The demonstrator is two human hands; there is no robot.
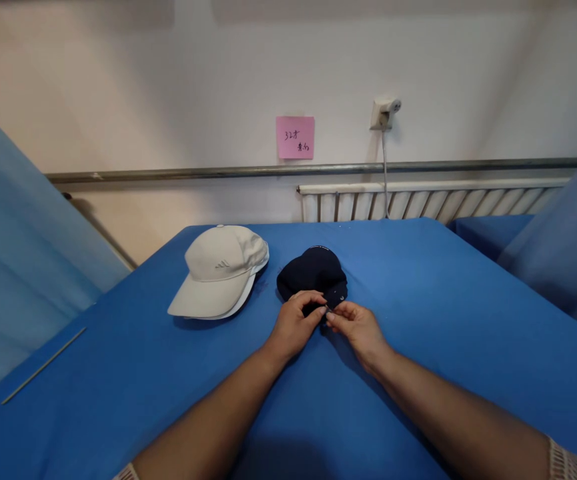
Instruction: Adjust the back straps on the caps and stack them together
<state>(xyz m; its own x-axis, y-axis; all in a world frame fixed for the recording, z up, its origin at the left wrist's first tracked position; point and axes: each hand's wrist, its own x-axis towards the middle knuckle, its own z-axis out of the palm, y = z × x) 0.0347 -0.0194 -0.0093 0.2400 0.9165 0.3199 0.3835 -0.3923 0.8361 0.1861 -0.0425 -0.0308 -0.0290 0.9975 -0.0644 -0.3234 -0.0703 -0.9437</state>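
A dark navy cap (313, 270) lies on the blue-covered table in front of me, its near edge at my fingers. My left hand (298, 323) is closed in a pinch on the near part of this cap, with fingertips over the fabric. Close beside it, my right hand (361, 330) pinches the same near edge, perhaps the strap, between thumb and forefinger. The exact bit held is small and partly covered by my fingers. To the left sits a stack of caps, a light grey cap (218, 257) on top, with a white and a dark brim showing beneath.
The blue sheet (468, 307) covers the table. A thin stick (43, 365) lies at the left edge. Blue curtains (18, 253) hang at both sides. Behind are a radiator (418, 200), a rail, a pink note (295, 137) and a plugged socket (382, 113).
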